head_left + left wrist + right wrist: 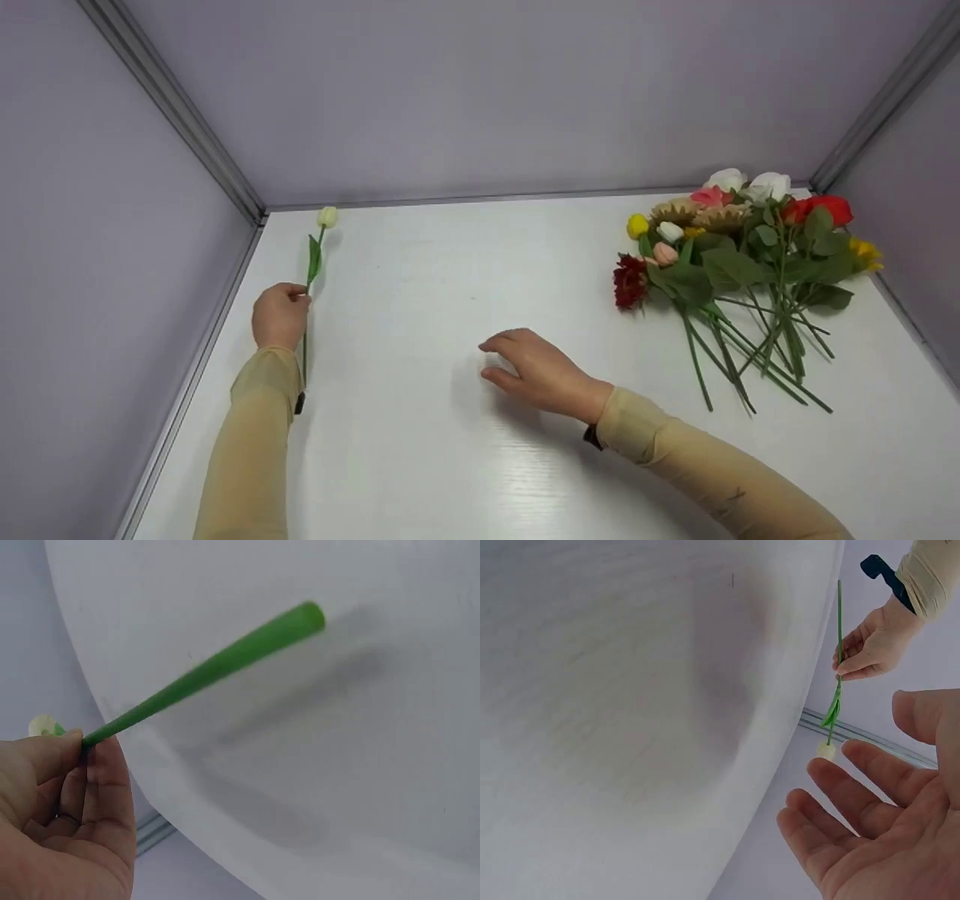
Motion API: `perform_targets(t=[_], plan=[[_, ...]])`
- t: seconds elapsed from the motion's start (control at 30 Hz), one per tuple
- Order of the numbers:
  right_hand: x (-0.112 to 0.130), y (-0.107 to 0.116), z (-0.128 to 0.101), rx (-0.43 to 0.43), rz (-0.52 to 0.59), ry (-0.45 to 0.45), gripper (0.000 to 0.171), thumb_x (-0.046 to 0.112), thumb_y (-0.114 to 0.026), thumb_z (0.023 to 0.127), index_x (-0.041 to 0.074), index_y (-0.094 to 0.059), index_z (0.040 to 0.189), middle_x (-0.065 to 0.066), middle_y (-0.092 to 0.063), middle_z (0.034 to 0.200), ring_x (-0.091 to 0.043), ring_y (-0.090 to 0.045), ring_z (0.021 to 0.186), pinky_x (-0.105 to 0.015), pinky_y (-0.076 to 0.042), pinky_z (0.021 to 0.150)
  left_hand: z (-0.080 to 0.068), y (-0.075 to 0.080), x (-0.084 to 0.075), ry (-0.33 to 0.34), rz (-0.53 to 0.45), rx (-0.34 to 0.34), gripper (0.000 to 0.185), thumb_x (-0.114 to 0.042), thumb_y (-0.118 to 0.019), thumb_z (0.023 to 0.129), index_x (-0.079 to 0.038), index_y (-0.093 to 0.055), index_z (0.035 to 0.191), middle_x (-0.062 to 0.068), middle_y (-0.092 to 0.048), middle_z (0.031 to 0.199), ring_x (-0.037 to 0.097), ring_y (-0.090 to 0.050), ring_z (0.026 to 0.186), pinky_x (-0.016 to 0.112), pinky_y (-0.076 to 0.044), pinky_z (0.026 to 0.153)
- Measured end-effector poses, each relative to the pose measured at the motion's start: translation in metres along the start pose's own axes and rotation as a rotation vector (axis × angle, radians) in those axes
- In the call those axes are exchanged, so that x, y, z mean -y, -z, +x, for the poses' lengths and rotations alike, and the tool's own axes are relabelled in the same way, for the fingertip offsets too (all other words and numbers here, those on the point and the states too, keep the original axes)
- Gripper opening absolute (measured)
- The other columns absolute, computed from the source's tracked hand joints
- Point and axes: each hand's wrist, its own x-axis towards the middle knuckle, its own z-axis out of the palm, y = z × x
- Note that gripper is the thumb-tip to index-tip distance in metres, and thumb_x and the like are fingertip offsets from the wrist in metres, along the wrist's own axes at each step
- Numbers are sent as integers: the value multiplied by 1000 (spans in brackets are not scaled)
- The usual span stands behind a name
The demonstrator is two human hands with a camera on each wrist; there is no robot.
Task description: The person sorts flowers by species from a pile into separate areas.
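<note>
The broad white tabletop (420,300) is showing a smooth, lightly glossy finish with faint wood-like grain, and is catching a bright sheen toward its near side. Over the tabletop's left side, the slender cream tulip with a green stem (314,260) is looking like smooth plastic. On the tabletop's right side, the mixed multicoloured flowers (731,266) are displaying matt, cloth-like leaves. Behind the tabletop, the flat pale lilac panel (495,97) is appearing smooth and matt. Above the tabletop, beige sleeves (247,450) are wrinkling like thin cloth.

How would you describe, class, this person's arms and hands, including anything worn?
The left hand and right hand are gloveless. The left sleeve and right sleeve are tan; a dark scribble marks the right one. A black piece shows at each wrist.
</note>
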Motion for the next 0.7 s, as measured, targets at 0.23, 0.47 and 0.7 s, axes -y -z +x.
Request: perform_targets(t=[0.23,0.47,0.7], plan=[[4,-5,8,86,-224,53,62,44,-57,105,10,-44,155,-13,-40,160,-34,-27,151,-43,-23,123,8,-7,13,-39,133,-28,25,-4,-57,100,9,-68,119,28,-67,116,44,-63,108,55,-50,93],[5,-13,11,116,-261,80,63,47,-54,106,14,-40,158,-13,-37,161,-35,-22,153,-44,-19,124,6,-14,17,-50,195,20,28,-1,-52,99,12,-66,120,30,-66,118,47,-61,113,57,-49,97],[3,-13,8,124,-290,105,62,46,-53,106,11,-42,156,-16,-41,159,-38,-24,152,-43,-18,124,0,0,10,1,303,201,24,-6,-54,90,14,-60,101,30,-64,97,43,-61,91,55,-52,85]])
